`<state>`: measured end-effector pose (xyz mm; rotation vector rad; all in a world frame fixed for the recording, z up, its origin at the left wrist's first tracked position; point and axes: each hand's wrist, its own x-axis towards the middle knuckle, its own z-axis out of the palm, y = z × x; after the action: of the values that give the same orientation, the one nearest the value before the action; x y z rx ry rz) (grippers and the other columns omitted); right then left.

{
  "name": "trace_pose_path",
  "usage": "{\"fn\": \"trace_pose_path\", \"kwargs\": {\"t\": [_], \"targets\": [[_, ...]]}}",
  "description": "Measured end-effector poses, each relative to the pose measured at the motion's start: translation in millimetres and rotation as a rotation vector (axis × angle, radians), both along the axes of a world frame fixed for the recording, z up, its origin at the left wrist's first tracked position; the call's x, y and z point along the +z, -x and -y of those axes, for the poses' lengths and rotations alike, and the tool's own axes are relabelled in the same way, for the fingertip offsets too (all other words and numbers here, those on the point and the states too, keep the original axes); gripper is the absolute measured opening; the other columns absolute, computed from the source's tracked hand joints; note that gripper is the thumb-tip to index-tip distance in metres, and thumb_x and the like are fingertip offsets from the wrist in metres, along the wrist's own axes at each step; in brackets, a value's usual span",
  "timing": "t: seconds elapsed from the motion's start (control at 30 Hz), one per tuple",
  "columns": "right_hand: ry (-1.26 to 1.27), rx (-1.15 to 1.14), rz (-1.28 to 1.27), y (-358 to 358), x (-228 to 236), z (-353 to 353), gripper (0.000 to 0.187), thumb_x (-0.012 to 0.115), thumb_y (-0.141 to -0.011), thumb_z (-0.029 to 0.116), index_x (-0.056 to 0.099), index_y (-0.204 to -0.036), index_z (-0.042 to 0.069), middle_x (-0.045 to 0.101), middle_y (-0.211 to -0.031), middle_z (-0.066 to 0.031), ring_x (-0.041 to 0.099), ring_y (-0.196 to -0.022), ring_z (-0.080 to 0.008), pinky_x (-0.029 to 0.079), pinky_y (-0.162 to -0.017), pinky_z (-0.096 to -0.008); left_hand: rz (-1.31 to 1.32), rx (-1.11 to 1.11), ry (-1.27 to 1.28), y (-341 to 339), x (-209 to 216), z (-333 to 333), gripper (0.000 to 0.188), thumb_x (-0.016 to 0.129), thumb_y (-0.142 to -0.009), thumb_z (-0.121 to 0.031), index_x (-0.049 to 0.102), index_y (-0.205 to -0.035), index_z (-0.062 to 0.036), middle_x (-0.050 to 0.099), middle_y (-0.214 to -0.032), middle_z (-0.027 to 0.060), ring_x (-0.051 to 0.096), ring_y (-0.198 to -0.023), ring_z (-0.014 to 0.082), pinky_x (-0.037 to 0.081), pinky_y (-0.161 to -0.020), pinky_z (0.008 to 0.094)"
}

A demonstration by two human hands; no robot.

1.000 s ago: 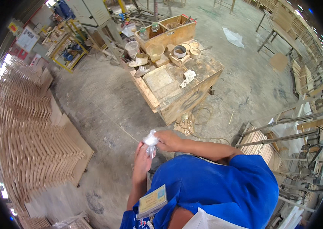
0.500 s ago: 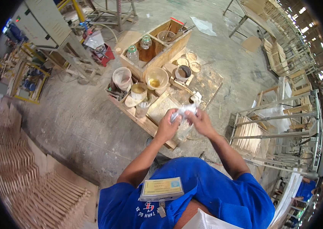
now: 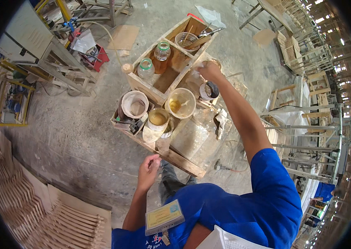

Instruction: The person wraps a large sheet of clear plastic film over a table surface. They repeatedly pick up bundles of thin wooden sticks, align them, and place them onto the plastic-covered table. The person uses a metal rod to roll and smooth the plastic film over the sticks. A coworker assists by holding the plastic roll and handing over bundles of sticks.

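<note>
My right hand (image 3: 210,71) reaches past the far right side of a wooden box (image 3: 171,83), fingers closed. Something pale shows at its fingertips, too blurred to name. Just below this hand is a small white tub with a dark rim (image 3: 209,90). My left hand (image 3: 148,169) hangs near the low bench's front edge (image 3: 181,163), its fingers curled in with nothing visible in them. On the bench stand a clear bowl with yellow paste (image 3: 180,103), a cup of yellowish stuff (image 3: 158,118) and a whitish bucket (image 3: 135,104). A crumpled white rag (image 3: 221,121) lies at right.
Inside the wooden box are two glass jars with green rims (image 3: 146,68) and a clear tub with sticks (image 3: 186,40). Stacked wooden strips (image 3: 65,222) lie at lower left. Metal racks (image 3: 304,137) stand at right; a red crate (image 3: 97,59) sits at back left.
My hands have parted from the whitish, clear crumpled thing between them. My right hand has moved forward beside the box; my left has drawn back to the lower left.
</note>
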<state>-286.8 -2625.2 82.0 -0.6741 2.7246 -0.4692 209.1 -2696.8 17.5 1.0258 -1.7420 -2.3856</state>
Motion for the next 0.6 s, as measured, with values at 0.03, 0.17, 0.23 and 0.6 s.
{"fn": "trace_pose_path", "kwargs": {"t": [0.03, 0.17, 0.23, 0.6], "targets": [[-0.052, 0.025, 0.092, 1.0, -5.1, 9.1, 0.051, 0.070, -0.093, 0.048, 0.076, -0.109, 0.000, 0.078, -0.097, -0.0191, 0.074, -0.097, -0.0401, 0.054, -0.085, -0.0477, 0.034, 0.037, -0.021, -7.7, 0.9, 4.6, 0.033, 0.064, -0.105, -0.022, 0.063, -0.130, -0.0015, 0.072, -0.117, 0.0085, 0.066, -0.101, 0.0139, 0.053, -0.088, 0.0296], [-0.022, 0.218, 0.004, 21.5, -28.9, 5.5, 0.050, 0.066, -0.094, 0.046, 0.076, -0.111, 0.000, 0.077, -0.091, -0.0179, 0.074, -0.086, -0.0335, 0.056, -0.079, -0.0451, 0.044, 0.088, -0.076, -16.7, -4.1, 15.8, 0.033, 0.062, -0.105, -0.022, 0.062, -0.132, -0.0023, 0.072, -0.119, 0.0101, 0.067, -0.099, 0.0161, 0.053, -0.084, 0.0307], [-0.087, 0.351, 0.175, 34.7, -25.3, 10.6, 0.052, 0.066, -0.093, 0.046, 0.075, -0.113, -0.001, 0.076, -0.090, -0.0184, 0.072, -0.081, -0.0312, 0.057, -0.075, -0.0441, 0.041, 0.105, -0.092, -18.3, -10.1, 16.4, 0.033, 0.062, -0.105, -0.022, 0.062, -0.132, -0.0023, 0.072, -0.118, 0.0102, 0.067, -0.098, 0.0165, 0.053, -0.083, 0.0310], [-0.207, 0.298, 0.257, 15.6, -40.2, 31.5, 0.062, 0.078, -0.081, 0.056, 0.076, -0.117, 0.006, 0.075, -0.108, -0.0243, 0.071, -0.099, -0.0390, 0.056, -0.087, -0.0444, 0.088, 0.103, -0.095, -27.4, -19.1, 1.2, 0.037, 0.062, -0.105, -0.028, 0.063, -0.132, -0.0015, 0.070, -0.118, 0.0101, 0.066, -0.096, 0.0169, 0.052, -0.083, 0.0319]]}}
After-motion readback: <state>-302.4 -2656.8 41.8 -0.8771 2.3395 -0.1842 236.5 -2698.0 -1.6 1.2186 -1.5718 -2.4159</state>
